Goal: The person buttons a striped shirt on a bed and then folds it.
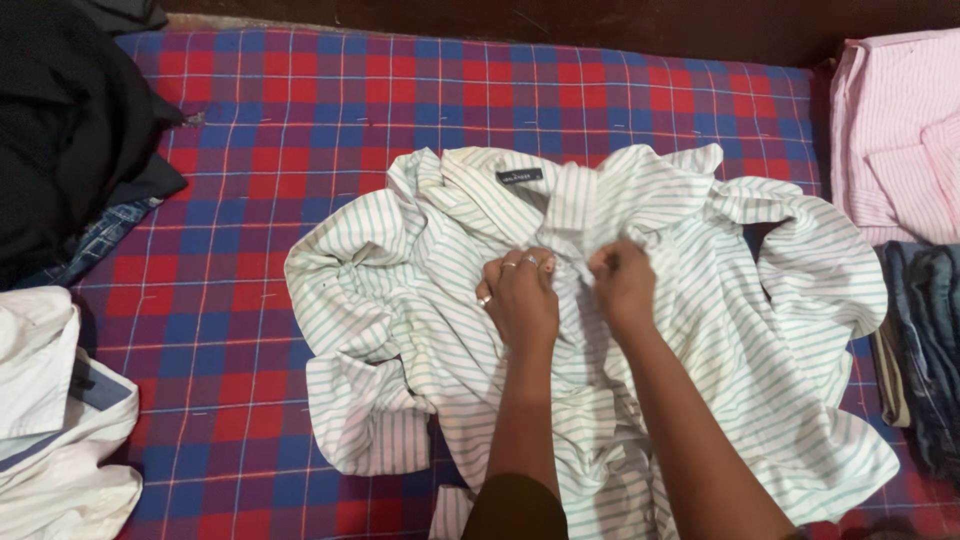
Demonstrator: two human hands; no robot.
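Several garments ring the red-and-blue checked bedspread (260, 150), and reading from the left edge: a black garment (60, 130) is heaped at the upper left with a strip of blue denim (100, 240) showing beneath it; below that, at the lower left, lies a crumpled white shirt (50, 420) with a pale blue inner collar band; in the middle of the spread lies the white shirt with thin green stripes (420, 300), rumpled and front up, its collar and dark neck label turned toward the far edge, one sleeve bunched at its lower left and the other looping out to the right; the left hand (520, 295), rings on its fingers, is closed and pinching the fabric at the front opening just below the collar; the right hand (622, 280) sits just beside it, likewise closed and pinching the same strip of cloth, the two hands nearly touching; farther right, a folded pink-and-white striped shirt (895, 130) rests at the upper right corner; below it, dark blue jeans (925, 340) lie folded along the right edge.
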